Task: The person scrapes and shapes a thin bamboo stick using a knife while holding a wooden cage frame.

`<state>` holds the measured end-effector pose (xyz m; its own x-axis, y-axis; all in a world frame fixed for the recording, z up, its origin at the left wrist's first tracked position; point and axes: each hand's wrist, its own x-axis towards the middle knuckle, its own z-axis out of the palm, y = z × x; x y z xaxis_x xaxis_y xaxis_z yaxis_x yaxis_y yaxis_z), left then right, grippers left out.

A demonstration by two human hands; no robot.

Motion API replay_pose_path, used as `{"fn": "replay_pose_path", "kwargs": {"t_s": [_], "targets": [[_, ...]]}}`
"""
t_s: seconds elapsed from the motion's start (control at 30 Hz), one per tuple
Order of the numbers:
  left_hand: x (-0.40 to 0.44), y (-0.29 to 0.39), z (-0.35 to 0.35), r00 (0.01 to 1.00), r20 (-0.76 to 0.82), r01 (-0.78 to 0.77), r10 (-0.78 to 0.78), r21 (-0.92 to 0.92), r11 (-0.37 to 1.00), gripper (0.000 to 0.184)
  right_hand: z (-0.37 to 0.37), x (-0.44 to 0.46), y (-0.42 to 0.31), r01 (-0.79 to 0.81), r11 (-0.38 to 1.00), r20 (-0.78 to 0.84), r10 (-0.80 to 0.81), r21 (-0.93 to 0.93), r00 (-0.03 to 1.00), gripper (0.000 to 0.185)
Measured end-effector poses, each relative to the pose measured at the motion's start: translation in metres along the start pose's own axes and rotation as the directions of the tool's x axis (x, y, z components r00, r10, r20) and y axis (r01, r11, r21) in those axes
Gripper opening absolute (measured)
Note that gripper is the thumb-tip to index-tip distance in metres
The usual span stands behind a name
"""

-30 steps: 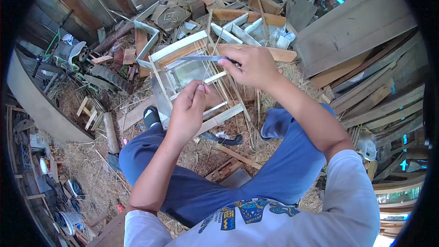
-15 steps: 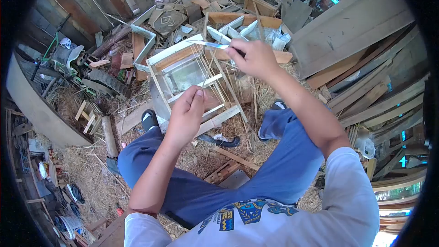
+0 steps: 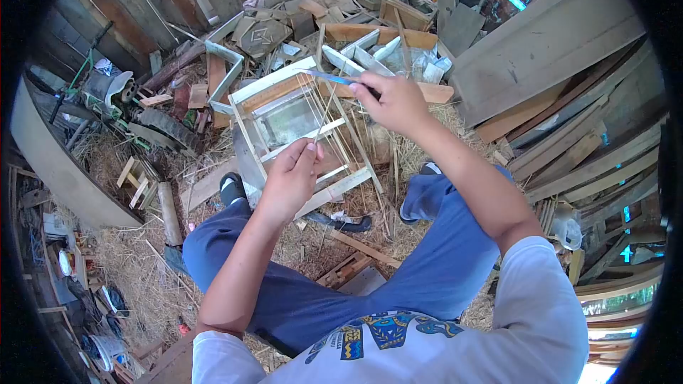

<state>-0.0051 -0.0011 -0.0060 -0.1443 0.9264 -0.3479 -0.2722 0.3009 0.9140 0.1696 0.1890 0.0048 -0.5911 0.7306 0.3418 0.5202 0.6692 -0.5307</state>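
Observation:
My right hand [image 3: 398, 105] is closed around the dark handle of a knife [image 3: 324, 76], its blade pointing left. Below and to the left, my left hand [image 3: 290, 176] pinches a thin pale wooden stick [image 3: 325, 112] between thumb and fingers. The stick slants up from the fingertips toward the blade; whether the two touch I cannot tell. Under both hands stands a wooden frame [image 3: 270, 85] with pale rails, and several thin sticks lie across its right part. A glass-like pane shows inside the frame.
Scrap wood [image 3: 263, 34] is heaped behind the frame. A large board [image 3: 548, 50] leans at the upper right, above stacked planks [image 3: 569, 163]. On the left are a small wheel [image 3: 162, 139] and a curved panel [image 3: 67, 163]. Straw covers the ground around my legs.
My right hand has shifted slightly down, and the knife blade slopes more, with its tip a little lower. My left hand stays nearly in place, still pinching the stick.

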Motion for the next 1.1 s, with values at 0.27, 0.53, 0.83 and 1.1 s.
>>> {"fn": "replay_pose_path", "kwargs": {"t_s": [0.27, 0.53, 0.83, 1.1], "targets": [[-0.003, -0.004, -0.001, 0.988, -0.078, -0.122, 0.134, 0.134, 0.983, 0.029, 0.019, -0.013, -0.016, 0.243, 0.970, 0.053, -0.241, -0.034, 0.969, 0.032], [-0.006, 0.010, -0.002, 0.993, -0.088, -0.071, 0.077, 0.066, 0.995, 0.024, 0.015, -0.010, -0.021, 0.240, 0.969, 0.087, -0.236, -0.048, 0.968, 0.033], [-0.007, 0.004, -0.001, 0.991, -0.043, -0.119, 0.127, 0.161, 0.980, 0.025, 0.003, 0.002, -0.013, 0.120, 0.992, 0.035, -0.118, -0.038, 0.992, 0.025], [0.000, 0.010, 0.000, 0.993, -0.098, -0.057, 0.069, 0.118, 0.991, 0.025, 0.029, -0.005, -0.012, 0.260, 0.964, 0.022, -0.259, -0.054, 0.966, 0.032]]}}
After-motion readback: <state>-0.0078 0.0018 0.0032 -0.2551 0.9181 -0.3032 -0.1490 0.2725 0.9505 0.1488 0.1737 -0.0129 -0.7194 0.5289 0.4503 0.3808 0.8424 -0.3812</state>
